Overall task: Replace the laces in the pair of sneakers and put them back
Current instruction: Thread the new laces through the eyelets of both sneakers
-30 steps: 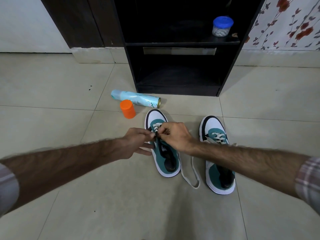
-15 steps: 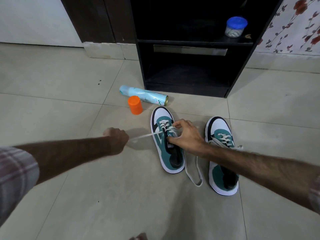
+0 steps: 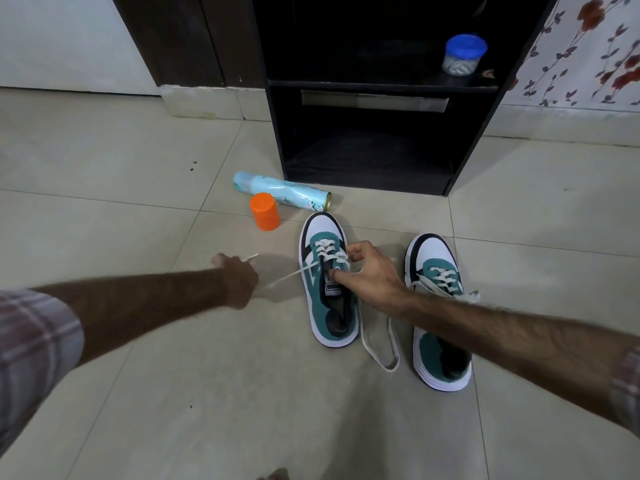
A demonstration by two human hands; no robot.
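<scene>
Two teal, white and black sneakers stand on the tiled floor, toes pointing away from me. On the left sneaker (image 3: pixel 329 306) a white lace (image 3: pixel 287 277) runs through the front eyelets. My left hand (image 3: pixel 239 280) grips one end of that lace and holds it stretched out to the left, the tip poking past my fist. My right hand (image 3: pixel 369 271) pinches the lace at the shoe's tongue and steadies the shoe. The lace's other end lies looped on the floor (image 3: pixel 379 344) between the shoes. The right sneaker (image 3: pixel 438 313) is laced, partly behind my right forearm.
A black open shelf unit (image 3: pixel 374 140) stands just beyond the shoes, with a blue-lidded jar (image 3: pixel 462 55) on its upper shelf. A light-blue spray can (image 3: pixel 280 190) lies on the floor beside its orange cap (image 3: pixel 265 211), close to the left sneaker's toe.
My left hand has pulled away from the shoe to the left, drawing the lace out taut. My right hand stays at the tongue of the left sneaker.
</scene>
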